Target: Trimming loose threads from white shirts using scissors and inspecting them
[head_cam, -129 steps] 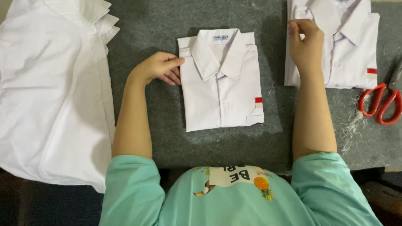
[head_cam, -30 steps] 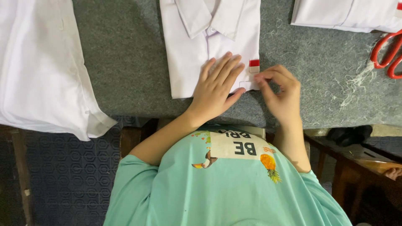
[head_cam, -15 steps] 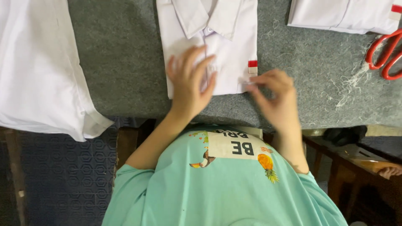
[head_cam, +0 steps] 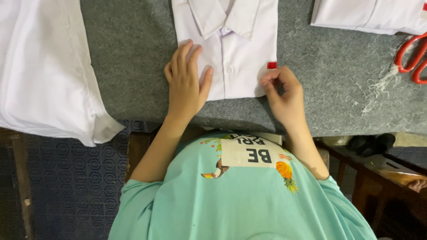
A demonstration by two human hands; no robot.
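Observation:
A folded white collared shirt with a small red tag on its right edge lies on the grey felt table, collar away from me. My left hand rests flat on the shirt's lower left corner, fingers spread. My right hand sits at the shirt's lower right corner just below the red tag, fingertips pinched on the fabric edge.
A pile of unfolded white shirts hangs over the table's left front edge. Another folded white shirt lies at the back right. Red-handled scissors and loose white threads are on the right. A blue patterned floor lies below.
The shirt has slid a little away from the table edge. My left hand moved to the shirt's lower left corner; my right hand shifted up to its lower right corner.

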